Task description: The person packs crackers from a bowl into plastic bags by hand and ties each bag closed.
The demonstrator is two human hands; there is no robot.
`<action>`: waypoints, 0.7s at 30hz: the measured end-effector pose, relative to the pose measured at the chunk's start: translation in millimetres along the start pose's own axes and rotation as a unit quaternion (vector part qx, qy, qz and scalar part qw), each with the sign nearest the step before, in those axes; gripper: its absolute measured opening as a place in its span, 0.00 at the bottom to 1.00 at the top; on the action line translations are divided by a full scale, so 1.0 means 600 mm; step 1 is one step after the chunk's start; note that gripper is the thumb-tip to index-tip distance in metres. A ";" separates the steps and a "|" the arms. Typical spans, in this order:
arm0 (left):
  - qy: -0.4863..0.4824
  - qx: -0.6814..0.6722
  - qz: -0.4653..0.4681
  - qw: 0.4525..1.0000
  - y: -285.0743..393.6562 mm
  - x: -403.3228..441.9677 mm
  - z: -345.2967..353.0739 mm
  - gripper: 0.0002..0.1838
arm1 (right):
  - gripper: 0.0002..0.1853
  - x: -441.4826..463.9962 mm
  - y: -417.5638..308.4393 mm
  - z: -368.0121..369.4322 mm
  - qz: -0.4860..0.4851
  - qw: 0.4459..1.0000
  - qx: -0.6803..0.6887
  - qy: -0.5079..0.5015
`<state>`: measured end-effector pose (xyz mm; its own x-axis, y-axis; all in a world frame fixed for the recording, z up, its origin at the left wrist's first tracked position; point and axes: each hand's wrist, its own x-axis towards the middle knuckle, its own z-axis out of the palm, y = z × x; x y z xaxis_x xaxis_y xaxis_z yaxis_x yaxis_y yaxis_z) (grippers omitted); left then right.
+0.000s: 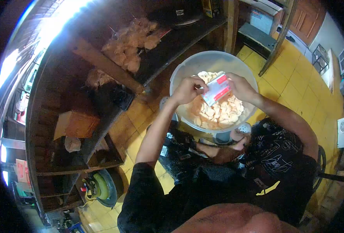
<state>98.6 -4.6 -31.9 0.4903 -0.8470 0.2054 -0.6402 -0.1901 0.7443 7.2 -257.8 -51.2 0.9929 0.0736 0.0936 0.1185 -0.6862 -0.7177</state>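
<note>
Both hands are over a large translucent round tub [181, 112] that holds many pale, chip-like pieces [222, 112]. Between them is a clear plastic packet [216, 91] with red and white printing. My left hand [189, 90] pinches the packet's left edge between thumb and fingers. With its fingers on the upper right edge, my right hand [240, 87] grips the same packet. The packet is tilted above the pieces; whether anything is inside it cannot be made out.
Dark wooden shelves [175, 46] run along the left, bearing crumpled brown material [127, 48] and a cardboard box [76, 124]. Below them is a green gas cylinder [101, 186]. Yellow floor tiles [288, 73] surround the tub, and a wooden post [231, 27] stands behind it.
</note>
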 end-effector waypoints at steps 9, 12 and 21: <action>0.109 -0.037 -0.076 0.990 -0.020 -0.041 0.019 0.03 | 0.10 0.006 -0.017 -0.011 -0.042 0.970 0.238 -0.042; 0.131 -0.053 -0.107 0.984 -0.014 -0.048 0.023 0.05 | 0.10 0.007 -0.027 -0.008 -0.076 0.969 0.234 -0.031; 0.179 -0.065 -0.082 0.978 -0.049 -0.052 0.031 0.07 | 0.14 0.010 -0.047 -0.007 -0.025 0.978 0.185 -0.092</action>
<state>91.2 18.3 -72.1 0.7706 -0.5777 0.2690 -0.4666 -0.2239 0.8557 9.7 -241.0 -27.8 0.9670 0.2523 0.0338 0.1290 -0.3712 -0.9195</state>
